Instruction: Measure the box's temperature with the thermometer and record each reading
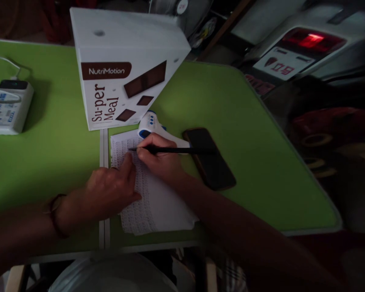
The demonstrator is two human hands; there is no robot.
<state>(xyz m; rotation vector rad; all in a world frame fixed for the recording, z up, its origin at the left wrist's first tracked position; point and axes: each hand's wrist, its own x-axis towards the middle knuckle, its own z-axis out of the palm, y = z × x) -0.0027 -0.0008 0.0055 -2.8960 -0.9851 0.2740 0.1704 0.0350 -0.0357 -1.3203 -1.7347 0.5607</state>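
My right hand (159, 159) is closed around a slim black pen (182, 150), whose tip rests near the upper part of a sheet of paper (170, 207). Rows of small handwriting cover the left side of the sheet; its right side looks blank. My left hand (112, 188) lies on the paper's left edge, index finger stretched towards the pen tip and thumb apart. Just behind my right hand lies a white and blue handheld thermometer (147, 123), partly hidden by the hand. A dark phone (214, 162) sits right of it, under the pen's far end.
A tall white NutriMotion box (109, 52) stands behind the paper on the green table (249, 134). At the left is a white power block (10, 109) with cables. Beyond the table's right edge stands a white appliance (292, 52) with a red light.
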